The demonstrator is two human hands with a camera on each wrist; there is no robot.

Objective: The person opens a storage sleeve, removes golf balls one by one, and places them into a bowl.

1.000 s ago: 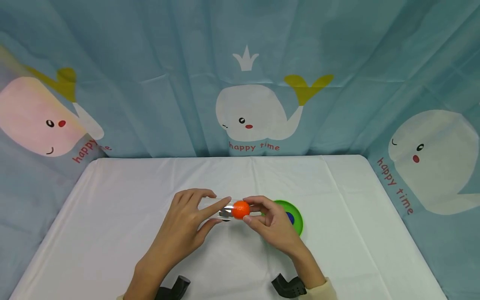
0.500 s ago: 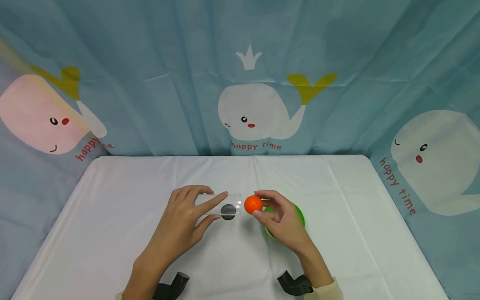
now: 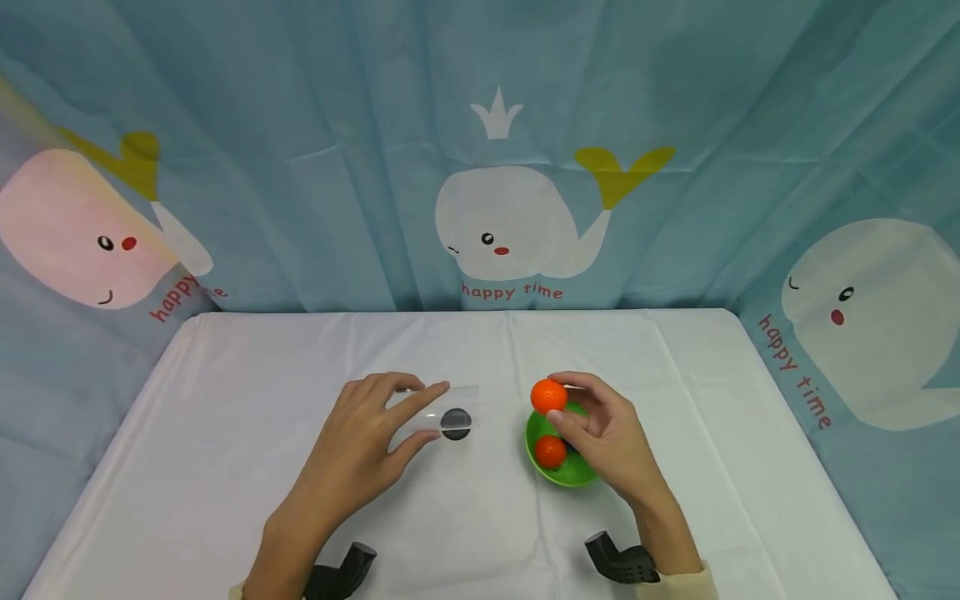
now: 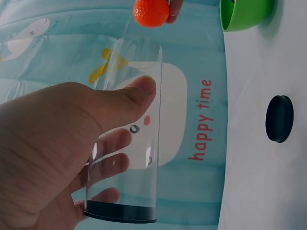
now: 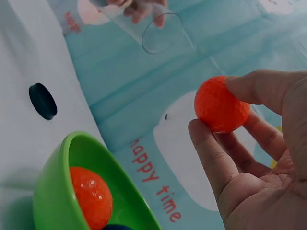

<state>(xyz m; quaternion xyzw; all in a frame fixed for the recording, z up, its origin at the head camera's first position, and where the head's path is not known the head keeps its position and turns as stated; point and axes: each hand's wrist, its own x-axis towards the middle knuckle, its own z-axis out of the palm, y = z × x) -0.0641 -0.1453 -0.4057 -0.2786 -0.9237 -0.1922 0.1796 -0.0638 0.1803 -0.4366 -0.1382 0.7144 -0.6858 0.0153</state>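
My left hand point(image 3: 431, 412) grips a clear plastic tube point(image 3: 438, 408) lying sideways just above the white table, its open mouth facing right. In the left wrist view my thumb presses the tube point(image 4: 129, 143), whose far end has a black base. A black cap point(image 3: 455, 423) lies on the cloth beside it. My right hand point(image 3: 561, 400) pinches an orange ball point(image 3: 546, 394) between thumb and fingers, just above a green bowl point(image 3: 573, 475). Inside the bowl sits a second orange ball point(image 3: 551, 451); a dark ball behind it is mostly hidden.
The table point(image 3: 225, 400) has a white cloth and ends at a blue whale-print curtain point(image 3: 495, 167) at the back and sides. Black wrist-camera mounts point(image 3: 622, 562) show at the near edge. The cap point(image 5: 42, 101) lies left of the bowl point(image 5: 53, 187).
My right hand has carried the orange ball away from the tube's mouth, rightward to above the green bowl. The left hand and tube have barely moved.
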